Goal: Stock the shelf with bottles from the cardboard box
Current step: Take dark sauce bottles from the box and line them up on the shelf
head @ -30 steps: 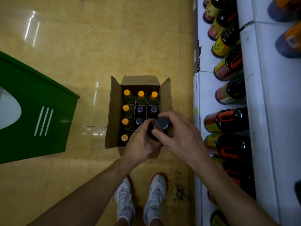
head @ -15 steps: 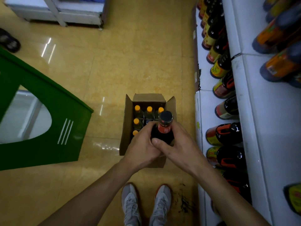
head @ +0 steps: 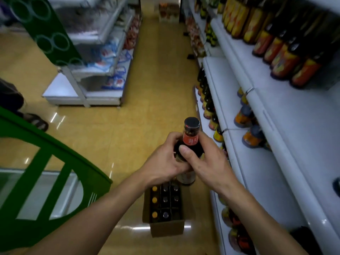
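Person holds one dark bottle (head: 191, 133) upright in the air with both hands, above the cardboard box (head: 166, 230) on the floor. Left hand (head: 163, 162) fingers curl tight round the bottle's shoulder from the left. Right hand (head: 207, 162) is wrapped round it from the right, thumb pressed across the front under the red neck label. The box holds more capped bottles (head: 164, 199). White shelf (head: 261, 172) stands just right of the hands.

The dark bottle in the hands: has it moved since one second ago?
Yes. The dark bottle has risen out of the cardboard box: before, it was partly inside; now the left hand and right hand hold it above the box.
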The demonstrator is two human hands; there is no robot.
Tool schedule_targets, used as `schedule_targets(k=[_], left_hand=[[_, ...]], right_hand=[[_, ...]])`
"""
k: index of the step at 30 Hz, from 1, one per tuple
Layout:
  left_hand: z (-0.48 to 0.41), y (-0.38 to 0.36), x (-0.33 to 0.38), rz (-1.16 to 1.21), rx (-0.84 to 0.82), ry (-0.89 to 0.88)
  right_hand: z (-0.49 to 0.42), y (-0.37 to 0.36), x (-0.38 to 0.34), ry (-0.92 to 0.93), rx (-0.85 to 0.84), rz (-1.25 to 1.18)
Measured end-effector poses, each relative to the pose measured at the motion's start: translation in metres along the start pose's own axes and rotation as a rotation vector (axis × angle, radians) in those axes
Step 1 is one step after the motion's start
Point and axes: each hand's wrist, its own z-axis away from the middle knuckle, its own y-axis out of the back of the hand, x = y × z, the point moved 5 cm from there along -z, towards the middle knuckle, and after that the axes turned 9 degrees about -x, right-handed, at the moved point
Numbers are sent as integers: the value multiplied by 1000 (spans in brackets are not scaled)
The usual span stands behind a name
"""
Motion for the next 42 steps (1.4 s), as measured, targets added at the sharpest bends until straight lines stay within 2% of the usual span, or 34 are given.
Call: schedule_targets(k=[5,15,27,42], left_hand=[[3,41,90,-12,2,-124],[29,63,239,-41,-229,-436],[30,16,360,-13,-405,-655],[19,-99,512,1,-633,-843]], right_hand=[[-1,60,-87,102,74,-15],[44,157,-205,202,181,-7],[120,253,-261,223,397,102],[244,388,-286,143,685,287]])
